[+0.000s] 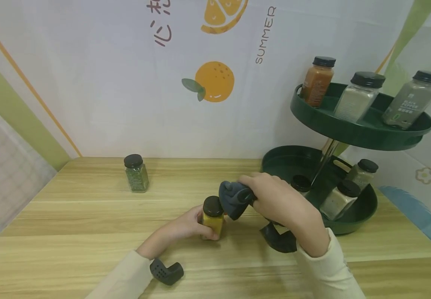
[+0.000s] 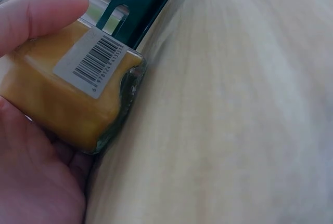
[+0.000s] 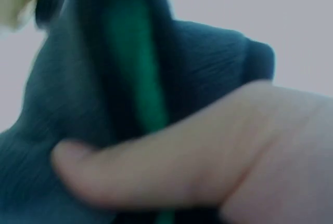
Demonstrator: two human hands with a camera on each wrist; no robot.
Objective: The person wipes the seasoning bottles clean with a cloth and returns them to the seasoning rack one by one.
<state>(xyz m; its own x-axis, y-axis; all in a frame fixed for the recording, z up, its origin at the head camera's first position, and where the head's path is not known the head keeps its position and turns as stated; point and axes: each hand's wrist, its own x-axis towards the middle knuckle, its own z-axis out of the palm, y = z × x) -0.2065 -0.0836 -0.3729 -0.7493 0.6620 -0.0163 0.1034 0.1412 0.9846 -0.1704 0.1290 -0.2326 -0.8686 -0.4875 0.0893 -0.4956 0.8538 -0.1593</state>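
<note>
My left hand (image 1: 190, 225) grips a glass spice jar (image 1: 214, 224) of yellow powder with a black lid. It stands near the middle of the table. In the left wrist view the thumb lies across the jar, beside a barcode label (image 2: 94, 63), with the palm behind it. My right hand (image 1: 273, 194) holds a bunched dark grey-blue cloth (image 1: 235, 199) against the jar's right side, near the lid. In the right wrist view the thumb (image 3: 140, 172) presses on the cloth, which has a blurred green stripe; the other fingers are hidden.
A jar of green flakes (image 1: 137, 176) stands at the table's back left. On the right, a dark green two-tier rack (image 1: 361, 133) bears three jars above and several below. My right forearm passes in front of its lower tray (image 1: 350, 227). A patterned curtain hangs behind.
</note>
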